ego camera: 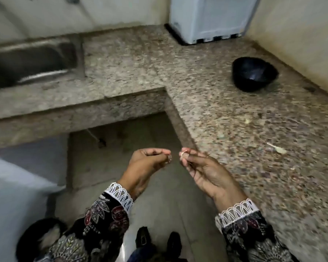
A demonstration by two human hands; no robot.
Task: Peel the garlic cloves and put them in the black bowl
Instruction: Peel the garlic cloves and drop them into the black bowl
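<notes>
My right hand (203,171) pinches a small pale garlic clove (183,155) at its fingertips, just off the counter's inner edge. My left hand (146,165) is curled a short way to the left, its fingertips pinched on a tiny pale scrap (169,159), apparently garlic skin. The two hands are apart by a small gap. The black bowl (254,73) stands on the speckled stone counter (235,114) far to the right, near the wall; its contents are too dark to make out.
Bits of garlic skin (276,149) lie on the counter to my right. A steel sink (32,61) is set in the counter at far left. A white appliance (212,17) stands in the back corner. A dark round bin (40,241) sits on the floor at lower left.
</notes>
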